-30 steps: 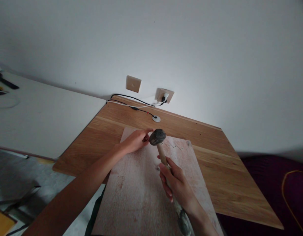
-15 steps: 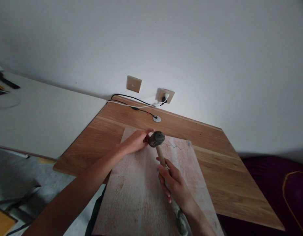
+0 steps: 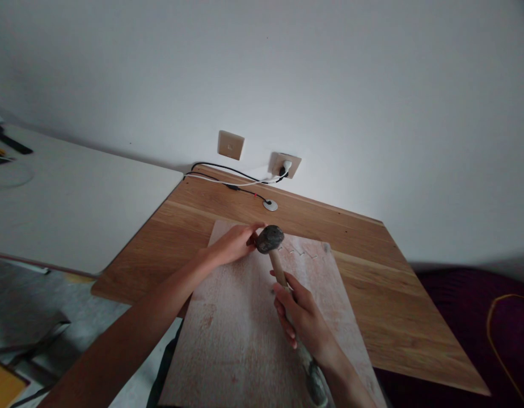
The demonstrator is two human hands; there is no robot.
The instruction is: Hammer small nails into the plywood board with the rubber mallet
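My right hand [image 3: 302, 317] is closed round the wooden handle of a hammer [image 3: 273, 246], whose dark head hovers just over the far end of a pale plywood board [image 3: 245, 340]. My left hand [image 3: 236, 242] rests on the board right beside the hammer head, fingertips pinched together on something too small to make out. A zigzag row of small nails [image 3: 302, 252] stands in the board to the right of the hammer head.
The board lies on a brown wooden table [image 3: 372, 306] against a white wall. Black and white cables [image 3: 228, 180] run from a wall socket [image 3: 283, 165] across the table's far edge. A white table [image 3: 75, 198] stands to the left.
The hammer head has dipped a little and come back up beside my left fingertips. Both hands stay in nearly the same place.
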